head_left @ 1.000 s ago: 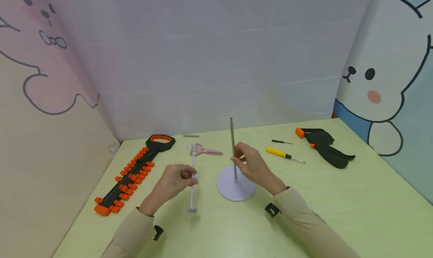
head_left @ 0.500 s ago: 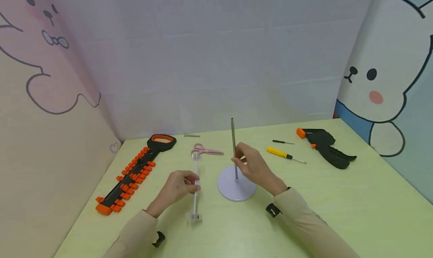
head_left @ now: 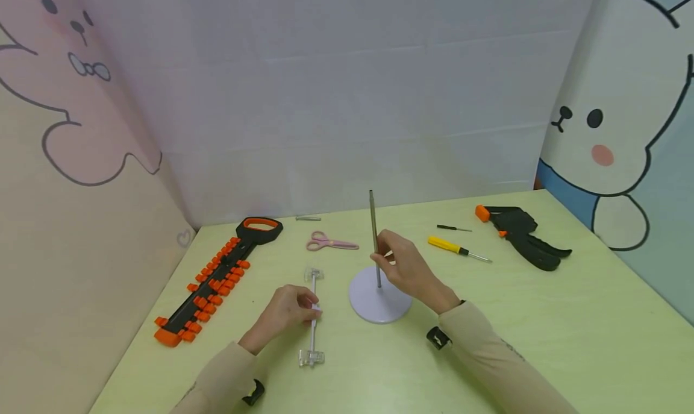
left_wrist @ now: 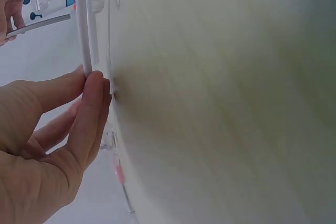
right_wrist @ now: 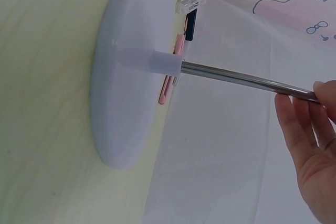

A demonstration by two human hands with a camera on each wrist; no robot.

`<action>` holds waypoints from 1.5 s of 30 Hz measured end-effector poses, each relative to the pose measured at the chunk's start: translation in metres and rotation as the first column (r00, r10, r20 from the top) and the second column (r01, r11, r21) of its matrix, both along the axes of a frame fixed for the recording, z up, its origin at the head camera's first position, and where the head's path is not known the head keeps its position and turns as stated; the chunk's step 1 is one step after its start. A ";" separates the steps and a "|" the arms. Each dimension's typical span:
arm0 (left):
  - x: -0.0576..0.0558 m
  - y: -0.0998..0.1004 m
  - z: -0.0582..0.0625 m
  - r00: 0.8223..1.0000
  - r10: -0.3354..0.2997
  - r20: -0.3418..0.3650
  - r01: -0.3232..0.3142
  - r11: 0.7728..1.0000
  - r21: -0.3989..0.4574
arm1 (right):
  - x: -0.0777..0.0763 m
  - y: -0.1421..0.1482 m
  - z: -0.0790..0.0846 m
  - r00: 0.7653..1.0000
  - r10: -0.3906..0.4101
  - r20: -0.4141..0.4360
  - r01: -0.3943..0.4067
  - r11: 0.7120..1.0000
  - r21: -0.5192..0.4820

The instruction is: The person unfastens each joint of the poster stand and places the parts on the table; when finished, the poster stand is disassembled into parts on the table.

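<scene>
The left hand (head_left: 286, 308) pinches a white rod (head_left: 312, 335) at its middle between thumb and fingertips, just left of a round white base (head_left: 379, 308). The rod has a clear plastic piece (head_left: 311, 358) at either end; whether it touches the table (head_left: 488, 354) is hard to tell. The right hand (head_left: 400, 260) has thumb and fingers clamped on the metal pole (head_left: 373, 215), which stands nearly upright in the base. Dark marks on the right sleeve (head_left: 488, 341) are too small to read. Farther back lie pink scissors (head_left: 336, 244) and a metal pin (head_left: 308, 218). A black rack (head_left: 214, 279) with orange clips lies at left; at right are a yellow screwdriver (head_left: 444, 244), a small black screwdriver (head_left: 447, 226) and a black-and-orange tool (head_left: 520, 233). Cartoon animals are printed on the side walls.
</scene>
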State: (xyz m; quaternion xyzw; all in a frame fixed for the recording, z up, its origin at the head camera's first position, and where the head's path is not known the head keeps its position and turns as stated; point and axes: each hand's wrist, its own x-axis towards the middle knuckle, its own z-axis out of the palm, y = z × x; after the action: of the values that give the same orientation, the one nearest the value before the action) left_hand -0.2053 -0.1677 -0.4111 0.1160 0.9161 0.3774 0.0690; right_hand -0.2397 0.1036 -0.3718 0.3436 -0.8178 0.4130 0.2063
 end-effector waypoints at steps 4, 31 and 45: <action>-0.002 0.000 0.000 1.000 0.000 -0.010 0.000 1.000 -0.020 | 0.000 -0.001 0.000 1.000 0.000 -0.008 0.000 1.000 -0.006; -0.004 -0.005 0.002 0.996 -0.082 -0.042 0.078 0.994 -0.075 | 0.000 -0.001 -0.002 1.000 -0.011 0.008 0.010 1.000 0.011; -0.007 0.021 0.029 0.910 -0.242 -0.338 0.158 0.953 -0.257 | 0.000 -0.001 -0.003 1.000 -0.007 0.007 0.006 1.000 0.005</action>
State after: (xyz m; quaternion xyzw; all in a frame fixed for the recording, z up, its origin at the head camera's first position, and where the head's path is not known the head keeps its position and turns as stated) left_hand -0.2119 -0.1466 -0.3823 0.2694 0.9327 0.2344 -0.0513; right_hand -0.2393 0.1030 -0.3752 0.3400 -0.8206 0.4116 0.2041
